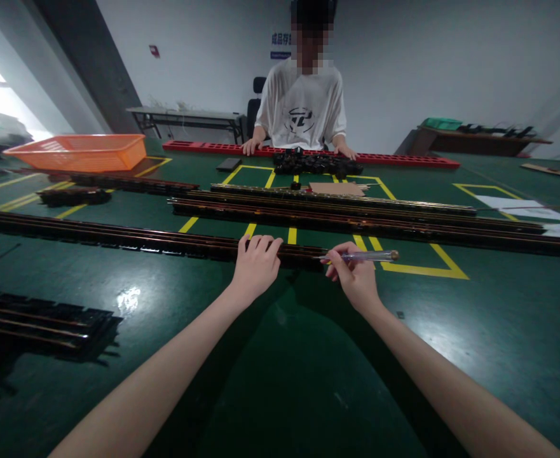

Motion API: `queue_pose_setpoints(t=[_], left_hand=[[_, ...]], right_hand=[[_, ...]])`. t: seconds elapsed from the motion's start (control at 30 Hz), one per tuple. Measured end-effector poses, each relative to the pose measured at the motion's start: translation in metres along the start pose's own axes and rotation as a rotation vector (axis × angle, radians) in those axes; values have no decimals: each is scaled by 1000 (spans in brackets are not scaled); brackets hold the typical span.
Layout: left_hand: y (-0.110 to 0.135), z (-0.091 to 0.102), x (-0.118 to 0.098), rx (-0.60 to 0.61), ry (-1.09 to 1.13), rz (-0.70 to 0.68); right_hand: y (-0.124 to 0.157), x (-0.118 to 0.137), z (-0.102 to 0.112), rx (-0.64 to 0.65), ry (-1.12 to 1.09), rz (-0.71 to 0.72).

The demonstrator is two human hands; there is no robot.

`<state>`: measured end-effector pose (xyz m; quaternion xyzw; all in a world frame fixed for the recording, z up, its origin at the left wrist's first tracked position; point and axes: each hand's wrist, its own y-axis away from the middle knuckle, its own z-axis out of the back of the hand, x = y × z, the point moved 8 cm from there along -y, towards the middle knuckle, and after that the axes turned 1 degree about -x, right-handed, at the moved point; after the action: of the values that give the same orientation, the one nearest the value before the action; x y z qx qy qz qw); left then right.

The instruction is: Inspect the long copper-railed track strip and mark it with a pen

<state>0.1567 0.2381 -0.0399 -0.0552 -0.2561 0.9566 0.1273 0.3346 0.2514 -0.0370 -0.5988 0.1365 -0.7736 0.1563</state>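
A long black rail (184, 243) with copper-coloured strips lies across the table, its right end between my hands. My left hand (257, 264) is closed over this rail near that end, fingers curled across its far side. At the rail's right tip, my right hand (358, 280) pinches a slim screwdriver (377, 256) with a clear handle. The screwdriver lies nearly level, its thin shaft pointing left at the rail end. Whether its tip touches the rail I cannot tell.
More long rails (356, 219) lie beyond my hands, and a stack of black rails (41, 324) sits at near left. An orange basket (79, 152) stands far left. Across the table, a person (301, 108) rests both hands by a red slotted bar (403, 159) and dark parts (315, 164).
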Motion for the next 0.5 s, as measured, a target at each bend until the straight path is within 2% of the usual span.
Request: queue_pose_setpoints(t=[0.5], left_hand=[[0,0,0,4,14,5]], right_hand=[[1,3,3,-18,9,29]])
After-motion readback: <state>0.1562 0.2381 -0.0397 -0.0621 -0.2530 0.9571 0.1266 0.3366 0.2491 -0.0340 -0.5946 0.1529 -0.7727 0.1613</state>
